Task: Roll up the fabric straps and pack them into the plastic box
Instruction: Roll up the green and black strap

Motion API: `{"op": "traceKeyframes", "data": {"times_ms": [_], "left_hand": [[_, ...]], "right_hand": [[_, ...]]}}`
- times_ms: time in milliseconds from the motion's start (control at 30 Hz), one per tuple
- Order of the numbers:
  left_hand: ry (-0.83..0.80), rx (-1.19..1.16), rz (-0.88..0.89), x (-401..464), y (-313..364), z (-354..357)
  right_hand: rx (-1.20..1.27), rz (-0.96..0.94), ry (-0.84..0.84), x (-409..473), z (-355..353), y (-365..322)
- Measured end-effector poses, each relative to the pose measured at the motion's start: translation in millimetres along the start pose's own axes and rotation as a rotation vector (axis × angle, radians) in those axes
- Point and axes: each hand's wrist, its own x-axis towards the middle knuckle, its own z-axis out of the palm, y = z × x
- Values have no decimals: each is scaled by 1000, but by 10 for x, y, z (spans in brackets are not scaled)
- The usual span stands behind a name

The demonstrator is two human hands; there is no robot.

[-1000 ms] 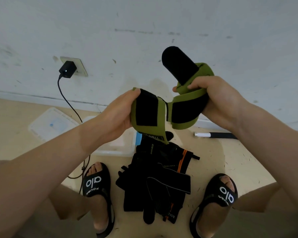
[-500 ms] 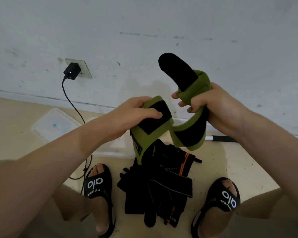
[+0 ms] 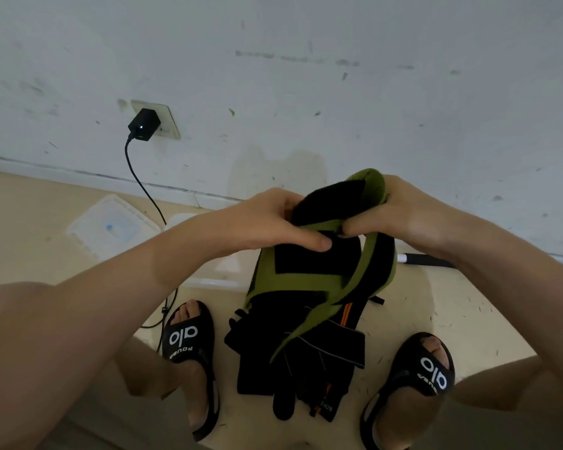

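**Folding the green strap over the floor pile**

Sitting on the floor by the wall, the plastic box (image 3: 208, 280) is mostly hidden by the left forearm, its contents out of sight; its lid (image 3: 111, 227) lies beside it. The green-and-black strap (image 3: 309, 271) hangs between both hands above the black straps (image 3: 306, 362). Left hand (image 3: 267, 222) and right hand (image 3: 400, 212) each pinch it, now closer together and lower than before.

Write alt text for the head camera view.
Both hands, left hand and right hand, grip a green and black fabric strap above a pile of black straps on the floor between two sandalled feet.
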Motion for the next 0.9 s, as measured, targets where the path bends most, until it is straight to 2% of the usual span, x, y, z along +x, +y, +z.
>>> {"op": "traceKeyframes", "data": {"times_ms": [100,267,333,400,467,500,567,633,700,767,833,900], "left_hand": [[52,17,-8,-19,11,-100],[92,314,-108,-55,-59,-290],[148,225,-95,-82,-68,-369],[222,28,-83,-99,-49,-424],[355,-87,-111,-93,-62,-451],[450,-24,-123,-88,-96,-466],[630,317,-71,-79,-179,-488],[728,513,18,-96,-204,-458],[646,401,-16,-90,-170,-363],[367,103,-163,-53,-116,-171],[112,-80,-297,-6,-122,34],[59,-142,-306,72,-201,174]], "right_hand": [[3,22,54,-3,-69,-4],[52,131,269,16,-225,52],[47,159,298,17,-241,79],[51,172,312,19,-223,98],[93,173,320,26,-216,103],[131,169,322,29,-222,98],[216,154,321,27,-237,84],[292,136,315,24,-248,74],[351,123,315,34,-238,75],[423,126,332,55,-210,73],[483,124,333,76,-170,65],[516,111,303,86,-117,53]]}}
